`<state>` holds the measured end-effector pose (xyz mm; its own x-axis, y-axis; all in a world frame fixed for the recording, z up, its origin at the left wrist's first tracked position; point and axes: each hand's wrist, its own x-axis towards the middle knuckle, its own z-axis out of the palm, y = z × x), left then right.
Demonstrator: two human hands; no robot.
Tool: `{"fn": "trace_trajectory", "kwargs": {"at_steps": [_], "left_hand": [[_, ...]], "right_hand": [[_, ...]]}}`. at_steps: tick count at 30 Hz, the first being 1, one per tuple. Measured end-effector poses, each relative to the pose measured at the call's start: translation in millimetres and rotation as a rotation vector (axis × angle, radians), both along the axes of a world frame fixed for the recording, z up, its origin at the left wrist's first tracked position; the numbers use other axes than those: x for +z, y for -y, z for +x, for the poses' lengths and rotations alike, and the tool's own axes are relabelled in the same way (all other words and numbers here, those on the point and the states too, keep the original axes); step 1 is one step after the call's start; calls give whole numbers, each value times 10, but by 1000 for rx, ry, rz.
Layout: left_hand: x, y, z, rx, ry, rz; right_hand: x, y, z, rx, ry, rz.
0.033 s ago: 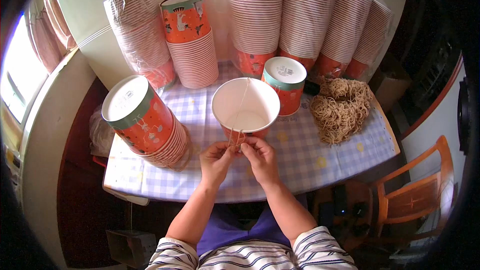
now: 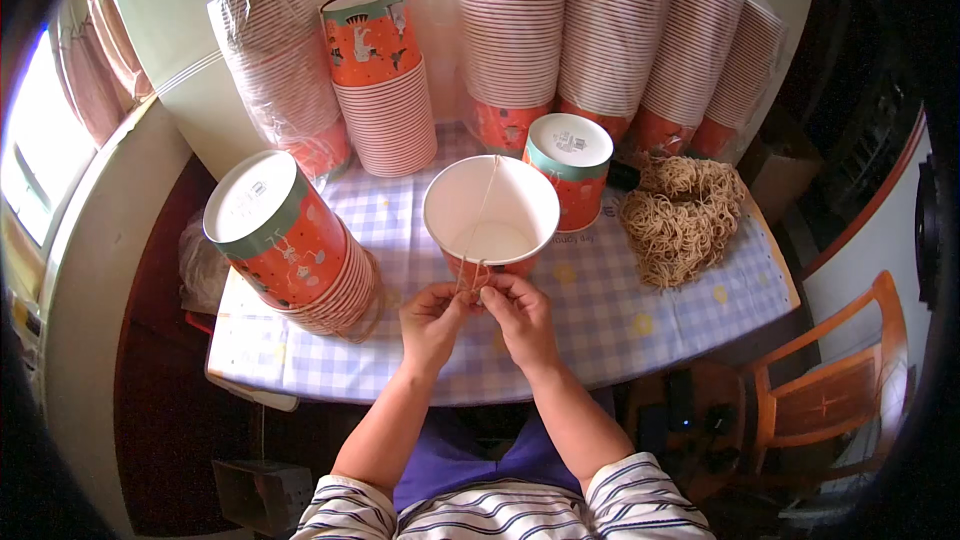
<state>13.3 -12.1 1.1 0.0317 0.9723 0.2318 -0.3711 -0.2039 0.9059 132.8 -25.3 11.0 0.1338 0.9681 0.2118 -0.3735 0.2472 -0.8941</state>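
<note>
Several stacks of orange paper cups stand on a surface (image 2: 600, 335) covered with a checked cloth. At far left, a tilted stack (image 2: 290, 240) lies leaning with its white base turned up, close to the left edge. Behind it, a wrapped stack (image 2: 280, 65) stands against the wall, and just beside that an unwrapped stack (image 2: 380, 80) stands with bases upward.

At centre, an open paper cup (image 2: 490, 215) stands upright, white inside, near the front edge. A thin string (image 2: 483, 205) runs from the far rim across the mouth and down to the near rim. The left hand (image 2: 432, 320) and the right hand (image 2: 518, 312) meet just below that near rim, fingertips almost touching; both are closed in a pinch on the string end at the cup wall.

Just right of the open cup, an inverted cup (image 2: 568, 175) stands beside it. Behind, tall wrapped stacks (image 2: 610, 35) lean against the wall. Further right, a bundle of tan string loops (image 2: 680, 215) lies on the cloth. At far right, below the surface edge, a wooden chair (image 2: 845, 370) is visible
</note>
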Motion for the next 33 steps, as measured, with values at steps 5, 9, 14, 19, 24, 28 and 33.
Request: {"fn": "trace_trajectory", "kwargs": {"at_steps": [5, 9, 14, 19, 24, 28, 33], "left_hand": [[3, 2, 10, -13, -3, 21], [-2, 3, 15, -15, -19, 19], [-7, -7, 3, -15, -43, 13], [-2, -9, 6, -12, -44, 15], [-60, -27, -13, -26, -11, 24], [-22, -11, -10, -32, -44, 25], [0, -12, -18, -6, -11, -22]], "right_hand": [[-47, -10, 49, 43, 14, -11], [-37, -15, 54, 59, -10, -30], [-80, -38, 65, 57, 6, -20], [-123, -67, 68, 15, -16, -42], [147, -2, 69, 146, 37, -121], [77, -42, 68, 108, 16, -100], [-13, -62, 70, 67, 15, -93]]}}
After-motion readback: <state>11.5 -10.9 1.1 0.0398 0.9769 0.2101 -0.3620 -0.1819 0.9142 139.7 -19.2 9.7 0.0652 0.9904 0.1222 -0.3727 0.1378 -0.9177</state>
